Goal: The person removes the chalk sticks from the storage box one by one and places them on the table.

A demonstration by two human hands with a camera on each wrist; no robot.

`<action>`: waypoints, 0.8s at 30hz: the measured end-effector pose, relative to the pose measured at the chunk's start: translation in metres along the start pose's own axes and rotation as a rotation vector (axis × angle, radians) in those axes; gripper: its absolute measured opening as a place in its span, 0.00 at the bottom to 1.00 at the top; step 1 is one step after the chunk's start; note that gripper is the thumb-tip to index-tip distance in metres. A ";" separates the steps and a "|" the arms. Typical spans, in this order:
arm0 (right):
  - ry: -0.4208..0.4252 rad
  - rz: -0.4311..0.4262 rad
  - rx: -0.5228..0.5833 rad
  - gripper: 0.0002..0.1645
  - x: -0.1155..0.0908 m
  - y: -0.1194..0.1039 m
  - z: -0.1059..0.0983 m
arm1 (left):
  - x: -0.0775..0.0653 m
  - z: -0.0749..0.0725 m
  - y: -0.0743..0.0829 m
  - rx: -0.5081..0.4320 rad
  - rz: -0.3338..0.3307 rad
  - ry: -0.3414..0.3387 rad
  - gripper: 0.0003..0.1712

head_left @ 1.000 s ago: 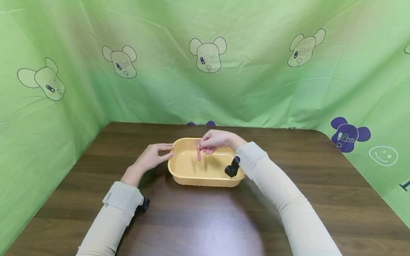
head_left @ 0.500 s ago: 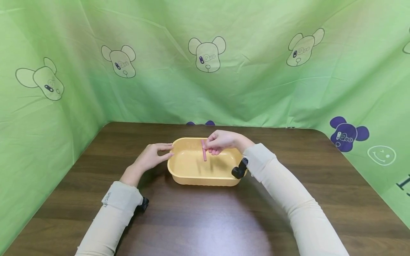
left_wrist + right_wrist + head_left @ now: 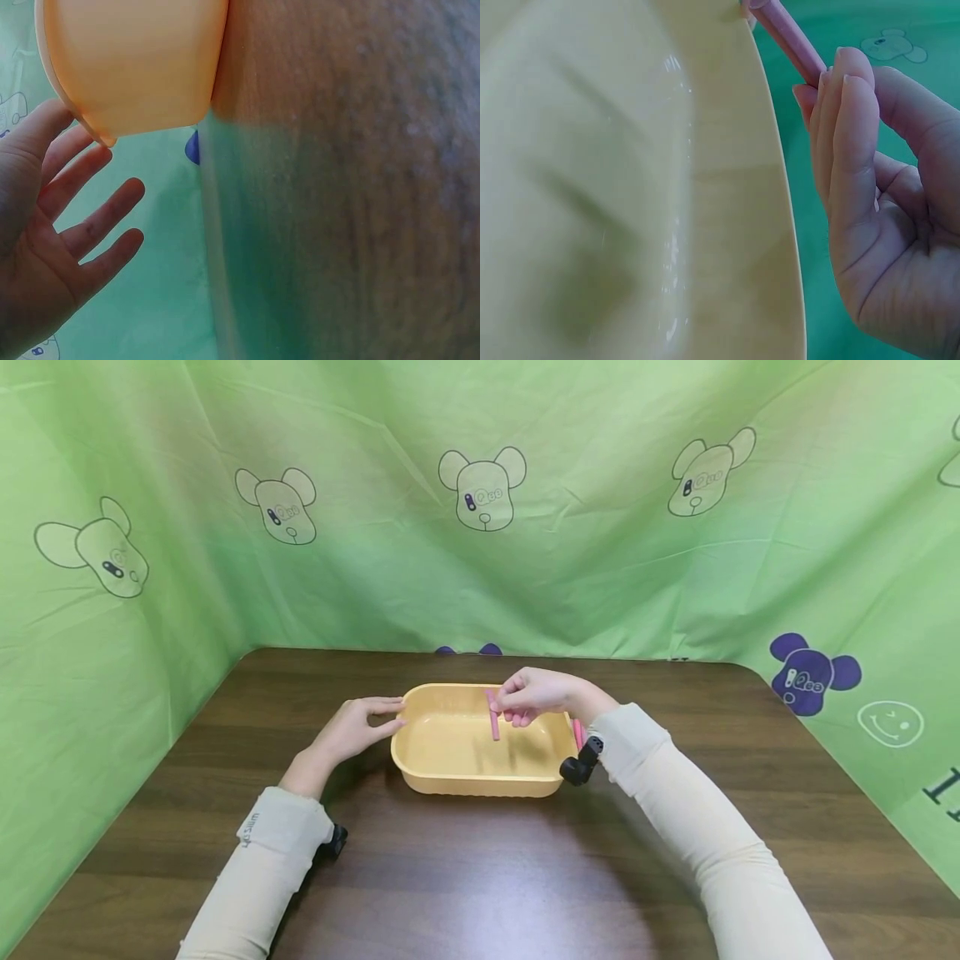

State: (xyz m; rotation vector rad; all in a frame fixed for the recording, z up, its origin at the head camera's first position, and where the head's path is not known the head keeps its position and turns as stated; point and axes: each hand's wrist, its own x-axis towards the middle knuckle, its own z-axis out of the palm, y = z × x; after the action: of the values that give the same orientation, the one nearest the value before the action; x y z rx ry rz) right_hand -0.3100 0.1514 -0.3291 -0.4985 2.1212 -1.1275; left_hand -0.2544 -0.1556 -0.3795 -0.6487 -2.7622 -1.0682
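Note:
A yellow oval plastic basin [image 3: 480, 785] stands on the table. Its left end is touched by the fingertips and thumb of my left hand [image 3: 352, 727], whose fingers reach out fairly straight; two of them lie free of the rim in the left wrist view. Above the basin's inside, my right hand [image 3: 536, 695] pinches a slim pink stick [image 3: 493, 718] between thumb and forefinger. The stick hangs nearly upright, and its end shows beyond the fingertips in the right wrist view. Another pink piece [image 3: 577, 732] shows at the basin's right end, partly behind the right wrist.
The brown wooden table [image 3: 450, 877] extends around the basin. A green printed cloth [image 3: 585, 577] hangs behind it and along both sides. Black wrist cameras are worn under both cuffs.
My right hand has moved to the right over the basin, carrying the pink stick. The pink piece at the basin's right end has come into sight. My left hand has stayed put.

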 end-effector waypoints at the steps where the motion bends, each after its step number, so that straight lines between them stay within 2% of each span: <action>1: 0.004 0.001 0.002 0.10 -0.002 0.001 -0.001 | 0.000 0.000 0.000 -0.001 0.000 -0.001 0.23; 24: 0.023 -0.004 -0.008 0.09 -0.035 0.026 -0.009 | 0.000 0.001 -0.003 -0.017 0.008 0.007 0.22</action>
State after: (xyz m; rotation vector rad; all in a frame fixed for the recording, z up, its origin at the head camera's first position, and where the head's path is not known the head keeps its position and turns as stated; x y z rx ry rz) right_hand -0.2928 0.1921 -0.3337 -0.4960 2.1460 -1.1330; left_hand -0.2558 -0.1565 -0.3821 -0.6567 -2.7453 -1.0918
